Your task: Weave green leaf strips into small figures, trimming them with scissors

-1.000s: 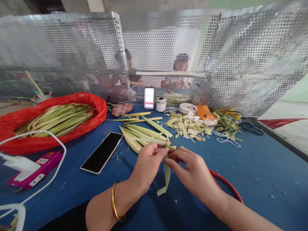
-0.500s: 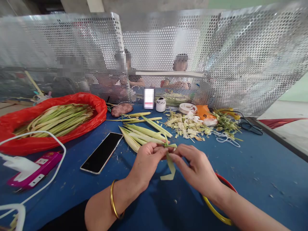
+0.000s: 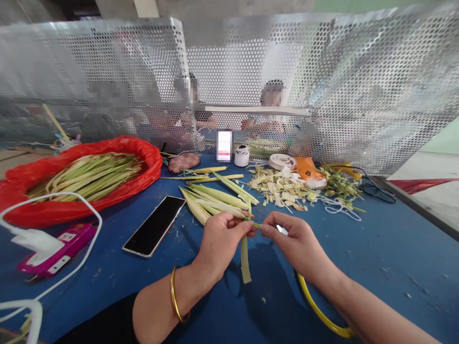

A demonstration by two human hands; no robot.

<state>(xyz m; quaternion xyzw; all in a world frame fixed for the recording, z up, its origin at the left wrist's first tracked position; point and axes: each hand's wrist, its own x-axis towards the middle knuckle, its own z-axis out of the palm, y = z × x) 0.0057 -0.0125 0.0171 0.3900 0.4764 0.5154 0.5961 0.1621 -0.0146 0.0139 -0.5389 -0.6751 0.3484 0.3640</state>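
Near the middle of the blue table, my left hand [image 3: 223,239] pinches a small green knot of leaf strips [image 3: 247,219] between thumb and fingers. One flat pale strip [image 3: 245,260] hangs down below it, and another stands up above the knot. On the right, my right hand [image 3: 296,239] pinches the end of a short twisted strip that runs to the knot. Just behind my left hand lie several broad green leaves [image 3: 215,194], partly hidden by its fingers.
A red bag [image 3: 143,179] of long leaves, a power strip [image 3: 77,234] with white cable and a phone [image 3: 156,227] lie left. Leaf scraps [image 3: 278,186] and tape [image 3: 282,161] lie behind; a yellow ring [image 3: 315,310] is near my right forearm. People sit beyond the mesh [image 3: 229,57].
My right hand has drawn slightly away from my left, with a twisted strip now stretched between them. The hanging strip, bent before, now falls straight. The view has shifted slightly.
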